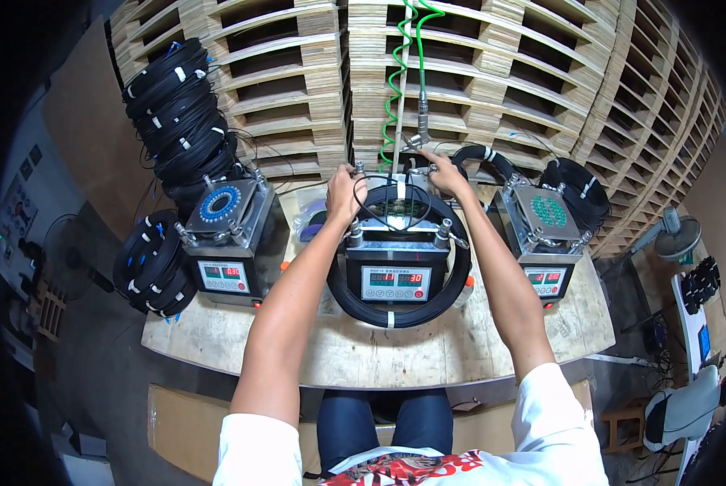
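Three metal fixture units on a worn plywood tabletop (395, 352), stacked wooden pallets (493, 73) behind.

Your left hand (343, 193) and right hand (446, 174) rest at the rear corners of the middle unit (395, 243), fingers curled on its top fittings; how tightly, you cannot tell. A black cable coil (402, 312), banded with white ties, encircles this unit at the tabletop's centre. A green coiled hose (396, 89) hangs above; further cable bundles (177, 113) lie to your left.

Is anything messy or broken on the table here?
Nothing looks broken or spilled. One odd thing: a black cable coil lies looped right around the middle machine, while the other coils are stacked beside the machines. Both hands reach behind it.
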Available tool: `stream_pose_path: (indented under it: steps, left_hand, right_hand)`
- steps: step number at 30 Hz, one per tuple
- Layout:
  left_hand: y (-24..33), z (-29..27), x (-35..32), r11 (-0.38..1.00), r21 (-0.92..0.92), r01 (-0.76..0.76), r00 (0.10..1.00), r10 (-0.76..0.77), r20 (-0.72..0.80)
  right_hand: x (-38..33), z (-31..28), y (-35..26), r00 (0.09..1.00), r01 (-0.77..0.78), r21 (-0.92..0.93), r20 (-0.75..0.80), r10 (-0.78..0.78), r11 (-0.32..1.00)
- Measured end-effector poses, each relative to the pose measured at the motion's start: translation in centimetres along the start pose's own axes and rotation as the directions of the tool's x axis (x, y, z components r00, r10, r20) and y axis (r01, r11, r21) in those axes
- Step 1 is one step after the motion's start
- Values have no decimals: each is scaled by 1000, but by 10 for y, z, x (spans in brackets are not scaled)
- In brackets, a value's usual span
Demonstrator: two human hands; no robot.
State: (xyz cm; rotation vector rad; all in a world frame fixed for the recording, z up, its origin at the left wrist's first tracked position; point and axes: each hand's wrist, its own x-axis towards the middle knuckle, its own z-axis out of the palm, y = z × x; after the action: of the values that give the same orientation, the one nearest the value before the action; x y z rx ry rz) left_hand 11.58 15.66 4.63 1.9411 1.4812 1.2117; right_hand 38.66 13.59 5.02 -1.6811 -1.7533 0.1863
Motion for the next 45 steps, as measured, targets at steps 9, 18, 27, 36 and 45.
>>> stream_pose_path:
  steps: [9, 18, 27, 36, 45]
  left_hand:
    - [-40, 14, 39, 848, -459, 266, 955, -164, 249]
    - [-117, 71, 100, 95, -778, 621, 729, -433, 530]
    - [-42, 59, 86, 481, -738, 473, 788, -606, 110]
    - [-70, 49, 91, 626, -597, 503, 860, -293, 418]
    - [-44, 25, 62, 738, -339, 583, 709, -259, 656]
  right_hand:
    - [-100, 13, -63, 924, -65, 90, -369, 94, 994]
    - [-104, 9, -82, 908, -112, 12, -405, 107, 994]
    - [-101, 0, -75, 911, -187, 24, -369, 182, 982]
    - [-104, 8, -91, 924, -193, 19, -333, 188, 981]
    - [-103, 7, -77, 913, -167, 39, -371, 169, 985]
